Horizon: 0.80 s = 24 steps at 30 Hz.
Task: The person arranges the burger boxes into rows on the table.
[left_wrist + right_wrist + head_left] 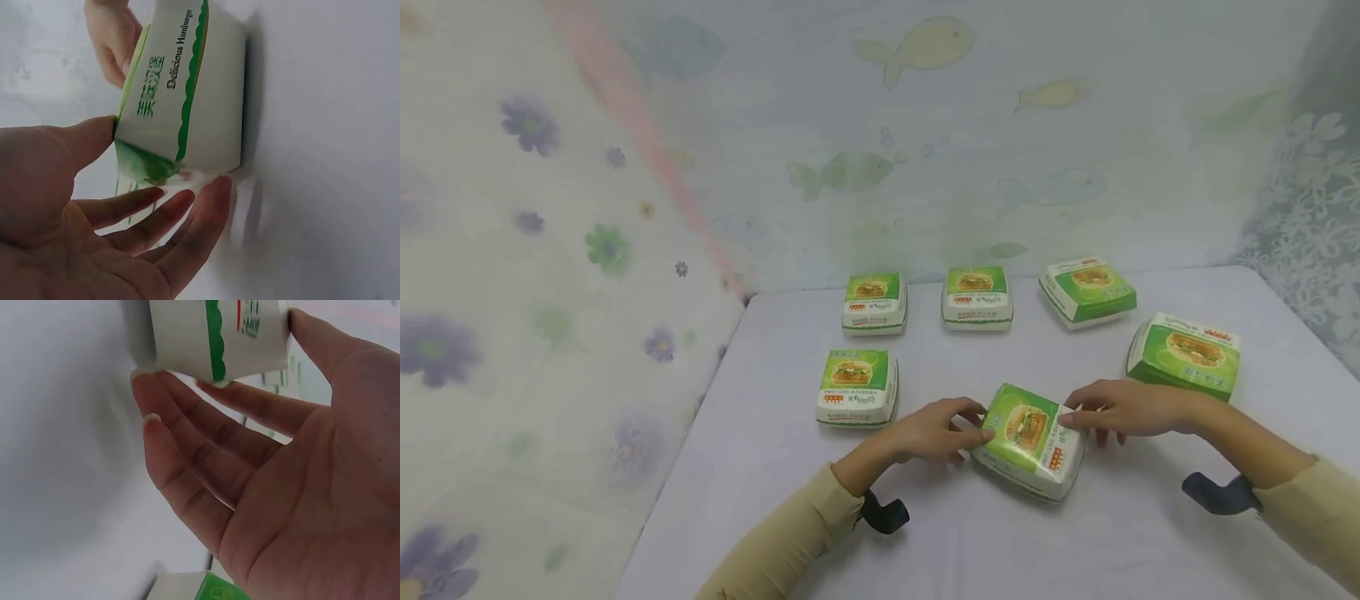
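Note:
A green and white hamburger box (1028,442) sits turned at an angle on the white table, between both hands. My left hand (934,429) grips its left corner, the thumb at the top edge and the fingers along the side; the left wrist view shows the fingertips (215,190) low by the base. On the opposite corner my right hand (1127,408) pinches the same box (219,340), thumb on the top edge and fingers at the lower side. The box's underside is hidden.
Another hamburger box (856,389) stands left of my left hand. Behind are a back-left box (874,304), a back-middle box (977,298) and a back-right box (1088,292). One more box (1183,357) stands just beyond my right forearm. A fish-patterned curtain (925,208) borders the table's back.

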Motion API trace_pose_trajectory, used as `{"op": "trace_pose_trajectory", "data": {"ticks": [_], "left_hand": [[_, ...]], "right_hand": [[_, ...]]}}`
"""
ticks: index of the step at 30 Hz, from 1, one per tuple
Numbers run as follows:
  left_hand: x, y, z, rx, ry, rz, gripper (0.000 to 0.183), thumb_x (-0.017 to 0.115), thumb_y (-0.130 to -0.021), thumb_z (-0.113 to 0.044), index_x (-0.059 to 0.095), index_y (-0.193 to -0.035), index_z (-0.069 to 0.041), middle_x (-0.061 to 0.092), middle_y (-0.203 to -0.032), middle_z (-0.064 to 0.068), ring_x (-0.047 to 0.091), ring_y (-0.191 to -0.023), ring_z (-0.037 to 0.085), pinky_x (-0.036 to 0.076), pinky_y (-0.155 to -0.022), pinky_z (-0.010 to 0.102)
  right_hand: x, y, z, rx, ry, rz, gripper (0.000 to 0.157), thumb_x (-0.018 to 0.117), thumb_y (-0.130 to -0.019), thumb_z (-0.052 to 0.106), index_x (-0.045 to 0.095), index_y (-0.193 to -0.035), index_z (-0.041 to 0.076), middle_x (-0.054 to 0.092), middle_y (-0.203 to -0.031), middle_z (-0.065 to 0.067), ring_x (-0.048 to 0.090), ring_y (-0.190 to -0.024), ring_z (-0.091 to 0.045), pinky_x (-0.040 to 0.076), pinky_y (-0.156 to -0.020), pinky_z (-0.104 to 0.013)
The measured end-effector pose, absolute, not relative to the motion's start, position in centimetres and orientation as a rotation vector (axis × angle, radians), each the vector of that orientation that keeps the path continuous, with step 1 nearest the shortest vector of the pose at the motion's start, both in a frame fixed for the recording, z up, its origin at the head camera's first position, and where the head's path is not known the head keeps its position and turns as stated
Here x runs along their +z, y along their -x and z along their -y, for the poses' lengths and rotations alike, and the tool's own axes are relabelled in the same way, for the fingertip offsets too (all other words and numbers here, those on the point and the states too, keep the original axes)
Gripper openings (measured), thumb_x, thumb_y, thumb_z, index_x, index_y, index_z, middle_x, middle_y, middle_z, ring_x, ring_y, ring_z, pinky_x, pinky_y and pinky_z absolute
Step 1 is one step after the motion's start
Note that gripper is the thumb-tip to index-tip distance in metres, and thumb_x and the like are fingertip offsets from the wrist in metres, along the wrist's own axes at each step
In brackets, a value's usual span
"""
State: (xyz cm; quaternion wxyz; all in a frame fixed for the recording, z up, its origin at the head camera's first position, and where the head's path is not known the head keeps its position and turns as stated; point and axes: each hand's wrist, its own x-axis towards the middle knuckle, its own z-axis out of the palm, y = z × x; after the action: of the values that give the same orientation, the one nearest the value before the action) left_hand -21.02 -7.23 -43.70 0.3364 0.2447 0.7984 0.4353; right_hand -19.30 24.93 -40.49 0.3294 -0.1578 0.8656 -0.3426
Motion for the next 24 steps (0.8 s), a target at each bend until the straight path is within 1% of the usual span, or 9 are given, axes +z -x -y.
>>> {"op": "trace_pose_trajectory", "data": {"ticks": [5, 9, 13, 17, 19, 24], "left_hand": [[-43.4, 21.6, 7.4, 1.118, -0.659, -2.174, 0.042, 0.058, -0.106, -0.035, 0.058, -0.14, -0.01, 0.062, -0.129, 0.006, 0.069, -0.093, 0.013, 0.059, -0.072, 0.03], [-43.5, 21.2, 7.5, 1.116, -0.615, -2.186, 0.046, 0.056, -0.106, -0.04, 0.056, -0.142, -0.012, 0.062, -0.131, 0.005, 0.069, -0.091, 0.015, 0.058, -0.072, 0.03], [-43.7, 20.7, 7.7, 1.122, -0.593, -2.154, 0.054, 0.059, -0.104, -0.042, 0.049, -0.147, -0.011, 0.058, -0.136, 0.007, 0.07, -0.088, 0.016, 0.058, -0.072, 0.031], [-44.0, 20.9, 7.6, 1.12, -0.604, -2.119, 0.055, 0.062, -0.103, -0.04, 0.049, -0.148, -0.011, 0.056, -0.138, 0.009, 0.07, -0.089, 0.015, 0.059, -0.072, 0.031], [-44.1, 21.2, 7.5, 1.116, -0.609, -2.116, 0.054, 0.062, -0.103, -0.04, 0.05, -0.147, -0.012, 0.056, -0.137, 0.008, 0.07, -0.09, 0.014, 0.059, -0.072, 0.031], [-44.2, 21.9, 7.3, 1.187, -0.571, -2.13, 0.048, 0.059, -0.105, -0.036, 0.052, -0.144, -0.01, 0.056, -0.136, 0.009, 0.069, -0.096, 0.015, 0.06, -0.074, 0.032]], "right_hand": [[-40.6, 19.0, -25.1, -0.852, 0.413, -2.253, 0.044, 0.059, -0.104, 0.041, 0.066, -0.127, 0.004, 0.064, -0.1, -0.004, 0.062, -0.088, -0.02, 0.055, -0.071, -0.036], [-40.4, 19.1, -25.2, -0.858, 0.459, -2.24, 0.038, 0.057, -0.105, 0.038, 0.068, -0.123, 0.006, 0.065, -0.099, -0.005, 0.064, -0.088, -0.021, 0.055, -0.07, -0.034], [-40.0, 19.5, -25.0, -0.898, 0.513, -2.247, 0.037, 0.055, -0.107, 0.034, 0.067, -0.125, 0.005, 0.066, -0.099, -0.005, 0.065, -0.088, -0.022, 0.056, -0.068, -0.034], [-40.1, 19.7, -24.6, -0.928, 0.516, -2.25, 0.04, 0.055, -0.107, 0.034, 0.065, -0.13, 0.003, 0.064, -0.102, -0.004, 0.063, -0.089, -0.023, 0.057, -0.069, -0.035], [-40.4, 19.8, -24.6, -0.927, 0.514, -2.243, 0.039, 0.055, -0.107, 0.035, 0.065, -0.13, 0.004, 0.064, -0.101, -0.004, 0.063, -0.089, -0.023, 0.056, -0.07, -0.035], [-40.9, 19.8, -24.6, -0.894, 0.532, -2.202, 0.029, 0.055, -0.106, 0.035, 0.071, -0.108, 0.011, 0.066, -0.093, -0.004, 0.062, -0.086, -0.022, 0.055, -0.069, -0.034]]}}
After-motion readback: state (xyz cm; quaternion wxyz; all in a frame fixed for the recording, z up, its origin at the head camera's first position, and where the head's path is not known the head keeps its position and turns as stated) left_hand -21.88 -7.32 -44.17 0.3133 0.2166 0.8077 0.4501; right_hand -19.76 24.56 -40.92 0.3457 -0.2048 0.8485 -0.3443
